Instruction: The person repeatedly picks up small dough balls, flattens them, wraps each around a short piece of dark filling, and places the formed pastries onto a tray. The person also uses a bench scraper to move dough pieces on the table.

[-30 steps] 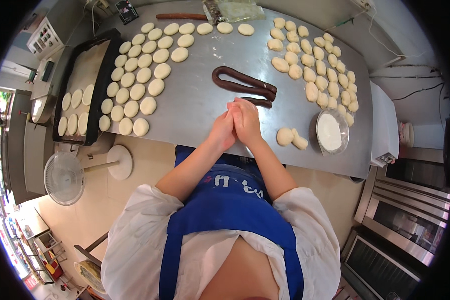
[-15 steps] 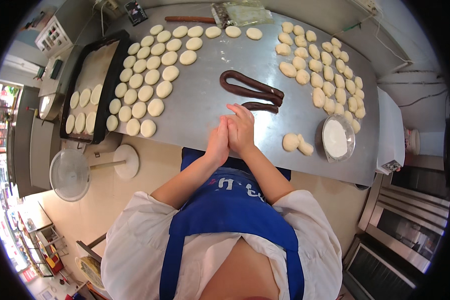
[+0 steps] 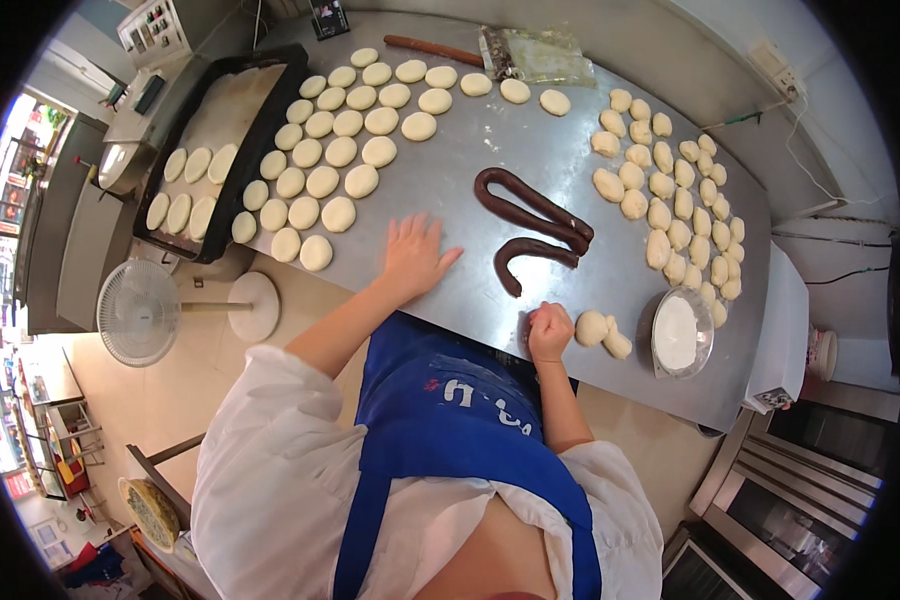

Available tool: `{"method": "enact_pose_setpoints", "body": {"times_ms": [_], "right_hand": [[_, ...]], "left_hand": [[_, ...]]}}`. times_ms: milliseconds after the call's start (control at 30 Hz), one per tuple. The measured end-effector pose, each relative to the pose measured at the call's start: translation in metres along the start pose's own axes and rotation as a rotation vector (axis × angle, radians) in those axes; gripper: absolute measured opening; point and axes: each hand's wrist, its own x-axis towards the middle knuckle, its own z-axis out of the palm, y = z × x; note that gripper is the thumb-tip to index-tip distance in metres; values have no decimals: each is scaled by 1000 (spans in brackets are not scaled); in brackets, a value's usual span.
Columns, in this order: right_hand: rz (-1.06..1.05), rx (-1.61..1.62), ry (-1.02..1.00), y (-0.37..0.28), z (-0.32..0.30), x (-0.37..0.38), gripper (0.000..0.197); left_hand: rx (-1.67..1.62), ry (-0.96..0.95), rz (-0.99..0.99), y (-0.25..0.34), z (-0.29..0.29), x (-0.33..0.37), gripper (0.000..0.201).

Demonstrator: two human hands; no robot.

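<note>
My left hand lies on the steel table with its fingers spread and nothing under them that I can see. Near the table's front edge, my right hand is curled closed; whatever it may hold is hidden. Between and beyond the hands are two dark brown ropes of paste: a long one folded back on itself and a shorter hooked one. Just right of my right hand sit a round dough ball and a smaller, pinched dough piece.
Flattened dough rounds fill the table's left side, beside a black baking tray with several more. Dough lumps crowd the right, behind a bowl of white flour. A rolling pin and plastic bag lie at the back.
My hands, pressed together before, have parted: the left went left onto the table, the right moved right and closed. The view has shifted, and the shorter paste rope shows more fully.
</note>
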Motion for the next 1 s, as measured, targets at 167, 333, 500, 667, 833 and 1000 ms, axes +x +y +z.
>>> {"method": "enact_pose_setpoints", "body": {"times_ms": [167,333,500,667,833,1000], "right_hand": [[156,-2,58,0,3,4,34],[169,51,98,2,6,3,33],[193,-18,98,6,9,5,32],[296,56,69,4,8,9,39],[239,65,57,9,6,0,39],[210,15,72,1,5,3,36]], "left_hand": [[53,-77,110,10,7,12,85],[51,-58,-22,8,15,35,85],[-174,25,-211,-4,42,47,84],[37,89,-55,-16,31,45,81],[17,137,10,9,17,37,76],[-68,132,-130,6,27,43,77]]}}
